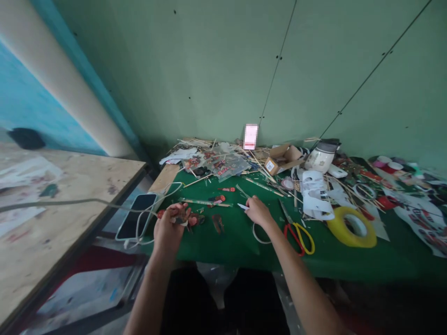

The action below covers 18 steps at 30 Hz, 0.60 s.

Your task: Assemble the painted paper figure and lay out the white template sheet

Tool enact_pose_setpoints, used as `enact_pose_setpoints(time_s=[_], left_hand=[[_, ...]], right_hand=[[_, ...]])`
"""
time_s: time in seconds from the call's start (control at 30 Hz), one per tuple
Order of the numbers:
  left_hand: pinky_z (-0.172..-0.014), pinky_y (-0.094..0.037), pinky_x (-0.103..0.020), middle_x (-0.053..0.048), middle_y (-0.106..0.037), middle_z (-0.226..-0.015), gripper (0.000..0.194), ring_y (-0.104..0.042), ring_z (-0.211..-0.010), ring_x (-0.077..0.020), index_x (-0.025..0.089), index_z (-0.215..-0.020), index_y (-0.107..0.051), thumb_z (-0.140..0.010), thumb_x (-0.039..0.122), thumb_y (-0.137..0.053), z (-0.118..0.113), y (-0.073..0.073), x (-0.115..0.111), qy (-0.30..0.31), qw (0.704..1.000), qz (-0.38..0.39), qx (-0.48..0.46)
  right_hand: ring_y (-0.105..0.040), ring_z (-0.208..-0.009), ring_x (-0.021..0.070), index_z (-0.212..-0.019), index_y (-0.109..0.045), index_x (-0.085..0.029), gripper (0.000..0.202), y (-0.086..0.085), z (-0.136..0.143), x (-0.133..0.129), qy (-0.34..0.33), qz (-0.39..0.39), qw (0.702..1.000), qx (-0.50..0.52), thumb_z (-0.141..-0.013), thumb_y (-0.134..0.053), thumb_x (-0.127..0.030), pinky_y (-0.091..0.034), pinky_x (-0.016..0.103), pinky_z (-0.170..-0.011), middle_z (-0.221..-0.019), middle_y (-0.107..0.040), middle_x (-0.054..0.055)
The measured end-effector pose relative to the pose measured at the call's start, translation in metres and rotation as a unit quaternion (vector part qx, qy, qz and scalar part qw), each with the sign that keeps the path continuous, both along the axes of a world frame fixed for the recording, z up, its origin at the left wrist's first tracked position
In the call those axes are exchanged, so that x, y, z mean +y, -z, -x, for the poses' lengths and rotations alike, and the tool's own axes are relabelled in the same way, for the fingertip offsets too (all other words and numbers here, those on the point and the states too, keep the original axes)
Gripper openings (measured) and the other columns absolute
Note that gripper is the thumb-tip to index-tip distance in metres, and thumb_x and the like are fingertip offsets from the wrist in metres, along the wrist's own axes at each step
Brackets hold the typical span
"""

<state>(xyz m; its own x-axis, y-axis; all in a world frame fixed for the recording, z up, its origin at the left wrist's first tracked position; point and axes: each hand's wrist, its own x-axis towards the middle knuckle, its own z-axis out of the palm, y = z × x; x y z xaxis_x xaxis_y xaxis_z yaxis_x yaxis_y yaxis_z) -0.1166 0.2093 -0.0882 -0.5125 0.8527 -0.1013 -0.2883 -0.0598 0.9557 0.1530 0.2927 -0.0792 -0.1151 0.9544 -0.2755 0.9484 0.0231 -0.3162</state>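
Note:
My left hand [169,229] is closed around several small reddish-brown cut-out pieces [181,217] over the left part of the green tabletop. My right hand [257,211] pinches a slim white pen-like thing [241,206], its tip pointing left; its exact kind is too small to tell. Between the hands lie a clear narrow strip [206,203], a red patterned piece [219,198] and a dark brown cut-out [218,223]. Beneath my right wrist shows part of a pale ring [261,233]. Scissors [296,235] with red and yellow handles lie right of the right forearm.
A yellow tape roll [352,226] and white cut paper [316,195] lie to the right. Thin sticks, plastic sheets [223,165], a cardboard box [283,159] and a white jar [321,157] crowd the back. At left are a phone [139,211] with a cable and a wooden table [87,181].

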Motion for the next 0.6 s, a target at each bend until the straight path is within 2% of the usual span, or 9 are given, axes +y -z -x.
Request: enact_pose_setpoints(time_s=[0.1,0.2,0.3,0.37,0.43,0.53,0.6], left_hand=[[-0.074,-0.056,-0.034,-0.004,-0.054,-0.079,0.017,-0.065,-0.086,-0.0208,0.021,-0.074,-0.038,-0.073,0.034,-0.048,0.011,0.005,-0.003,0.031,0.997,-0.013,0.067],[-0.061,-0.047,-0.028,-0.001,-0.049,-0.069,0.013,-0.054,-0.063,-0.0163,0.021,-0.080,-0.046,-0.078,0.033,-0.046,0.017,0.009,-0.006,0.089,0.978,0.011,0.186],[-0.071,-0.045,-0.032,-0.002,-0.055,-0.073,0.012,-0.053,-0.073,-0.0204,0.021,-0.083,-0.059,-0.075,0.030,-0.060,0.021,0.014,-0.007,0.176,0.925,0.045,0.333],[-0.084,-0.043,-0.036,-0.006,-0.058,-0.084,0.013,-0.055,-0.089,-0.0254,0.020,-0.085,-0.063,-0.074,0.026,-0.066,0.025,0.016,-0.005,0.216,0.879,0.060,0.421],[-0.090,-0.042,-0.039,-0.008,-0.056,-0.093,0.011,-0.054,-0.098,-0.0278,0.020,-0.087,-0.063,-0.077,0.023,-0.066,0.029,0.017,-0.001,0.243,0.837,0.070,0.485],[-0.089,-0.042,-0.037,-0.008,-0.053,-0.101,0.010,-0.056,-0.099,-0.0271,0.019,-0.085,-0.062,-0.077,0.020,-0.069,0.035,0.013,0.009,0.282,0.787,0.078,0.543],[-0.087,-0.043,-0.034,-0.007,-0.053,-0.103,0.015,-0.058,-0.098,-0.0256,0.019,-0.084,-0.060,-0.075,0.017,-0.072,0.038,0.009,0.017,0.302,0.766,0.082,0.562]], right_hand=[[-0.060,-0.103,0.0233,-0.095,-0.066,-0.013,0.012,-0.002,0.006,-0.002,0.007,-0.013,1.000,0.001,-0.086,-0.061,-0.006,-0.041,0.029,-0.082,-0.110,-0.062,0.014],[-0.060,-0.101,0.0207,-0.098,-0.064,-0.016,0.017,0.000,0.013,-0.008,0.030,-0.026,0.999,0.018,-0.086,-0.059,-0.005,-0.041,0.027,-0.082,-0.103,-0.065,0.009],[-0.060,-0.101,0.0210,-0.102,-0.063,-0.016,0.021,0.003,0.016,-0.015,0.063,-0.026,0.996,0.056,-0.085,-0.058,-0.005,-0.040,0.028,-0.083,-0.104,-0.065,0.009],[-0.060,-0.103,0.0223,-0.094,-0.062,-0.015,0.014,0.004,0.017,-0.019,0.079,-0.021,0.992,0.096,-0.085,-0.058,-0.005,-0.040,0.030,-0.086,-0.106,-0.064,0.011],[-0.060,-0.102,0.0217,-0.086,-0.059,-0.014,0.008,0.005,0.017,-0.023,0.093,-0.011,0.984,0.150,-0.085,-0.057,-0.007,-0.041,0.030,-0.085,-0.105,-0.063,0.012],[-0.063,-0.082,0.0167,-0.089,-0.054,-0.016,0.004,0.007,0.019,-0.032,0.104,0.037,0.957,0.267,-0.089,-0.050,-0.012,-0.044,0.026,-0.072,-0.095,-0.063,0.009],[-0.062,-0.068,0.0148,-0.095,-0.051,-0.016,0.007,0.009,0.024,-0.042,0.098,0.093,0.923,0.360,-0.091,-0.048,-0.020,-0.045,0.025,-0.062,-0.086,-0.063,0.006]])
